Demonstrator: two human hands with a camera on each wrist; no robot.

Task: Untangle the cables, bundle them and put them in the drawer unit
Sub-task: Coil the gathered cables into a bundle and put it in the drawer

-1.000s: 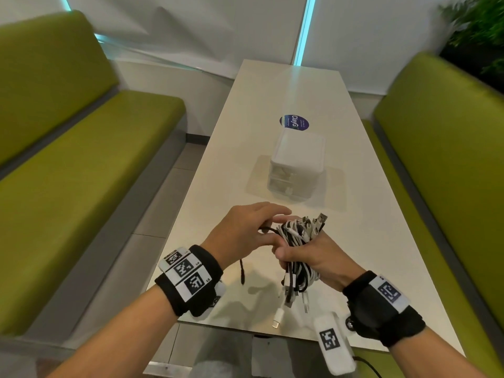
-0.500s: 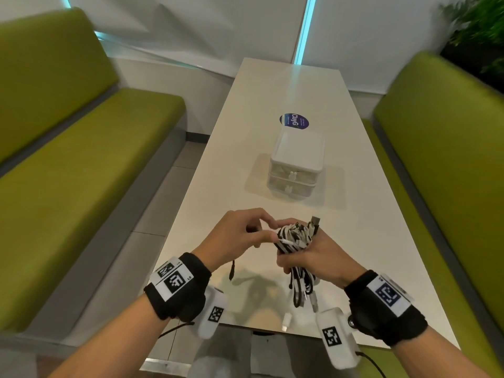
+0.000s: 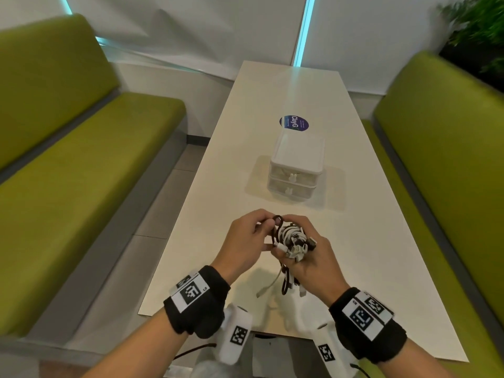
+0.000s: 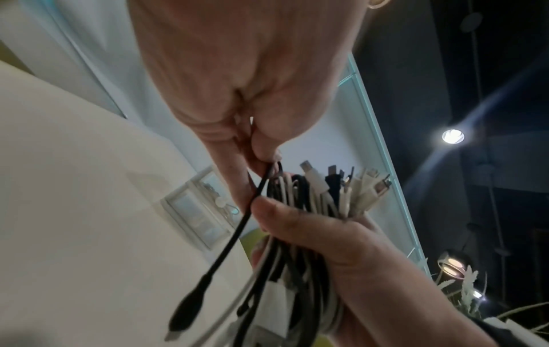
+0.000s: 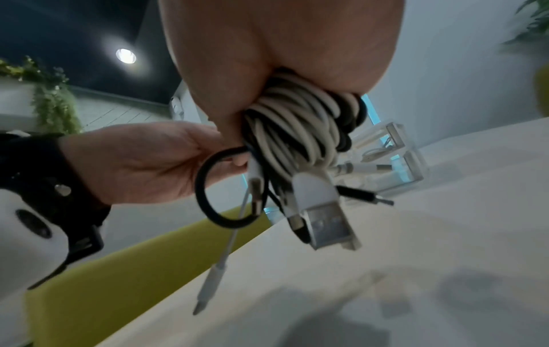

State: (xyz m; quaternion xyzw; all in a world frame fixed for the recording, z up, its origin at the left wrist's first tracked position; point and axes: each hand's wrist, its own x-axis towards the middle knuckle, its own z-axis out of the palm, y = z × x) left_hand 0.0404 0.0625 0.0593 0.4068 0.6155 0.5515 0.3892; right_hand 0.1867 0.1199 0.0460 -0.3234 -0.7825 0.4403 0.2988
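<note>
A bundle of black and white cables [image 3: 293, 240] hangs above the near part of the white table [image 3: 207, 230]. My right hand [image 3: 308, 257] grips it round the middle, and plug ends stick out above and below the fist. My left hand [image 3: 261, 230] pinches a loose black cable [image 3: 276, 222] that loops at the bundle's top left. In the left wrist view this black cable [image 4: 237, 237] runs down from the left fingers [image 4: 264, 150] to a dangling plug. In the right wrist view the coils [image 5: 297, 131] sit under the palm, with a white USB plug [image 5: 323, 211] hanging. The white drawer unit [image 3: 297, 165] stands shut behind the hands.
A round blue sticker [image 3: 294, 123] lies on the table beyond the drawer unit. Green benches [image 3: 81, 165] run along both sides, the right one [image 3: 441, 165] close to the table edge. A plant [image 3: 480, 31] stands at the far right.
Both hands have drawn slightly nearer. The right hand has turned the bundle so its plugs point toward me. The left hand has brought the black cable up into a loop at the bundle's top.
</note>
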